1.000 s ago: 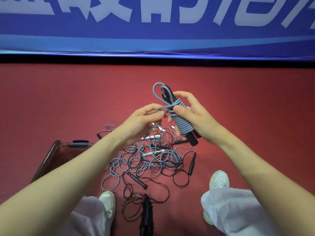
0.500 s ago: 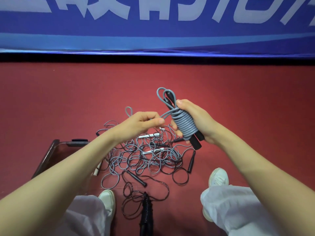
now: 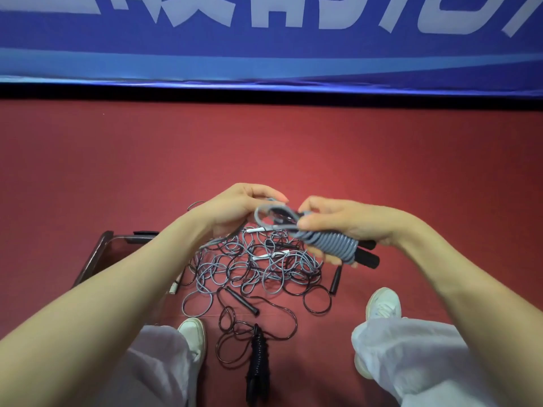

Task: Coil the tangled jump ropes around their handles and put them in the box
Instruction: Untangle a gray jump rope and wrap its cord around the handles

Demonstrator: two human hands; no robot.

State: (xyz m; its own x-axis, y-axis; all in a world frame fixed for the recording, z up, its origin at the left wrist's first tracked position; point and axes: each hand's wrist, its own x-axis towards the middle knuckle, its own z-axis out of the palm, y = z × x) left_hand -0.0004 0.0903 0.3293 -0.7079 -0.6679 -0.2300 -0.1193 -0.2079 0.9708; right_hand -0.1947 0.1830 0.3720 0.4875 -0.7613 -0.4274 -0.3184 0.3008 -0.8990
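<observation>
Grey jump rope [image 3: 333, 247], coiled around handles

A red floor [image 3: 382, 160] fills most of the view. Along its far edge hangs a blue banner [image 3: 264, 51] with large white lettering (cut off at the top). Two white shoes [image 3: 192, 333] [image 3: 382, 304] and pale trouser legs [image 3: 417, 356] show below.

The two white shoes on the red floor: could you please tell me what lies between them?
In the head view, between the left shoe and the right shoe lies a coiled black jump rope with loose black loops.
</observation>
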